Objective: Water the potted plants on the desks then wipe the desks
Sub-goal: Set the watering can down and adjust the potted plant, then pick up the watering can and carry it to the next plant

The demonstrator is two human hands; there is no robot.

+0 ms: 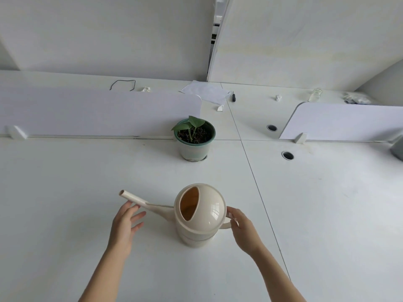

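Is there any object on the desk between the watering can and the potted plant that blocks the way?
No. Only bare white desk lies between the cream plastic watering can and the small green plant in its green-rimmed pot. Nothing visible blocks the straight path forward.

A cream plastic watering can (202, 214) stands upright on the white desk (65, 182), its long spout angled up to the left and its handle to the right. Well behind it, a potted plant (194, 147) with a few green leaves sits in a pale, green-rimmed pot at the desk's back edge.
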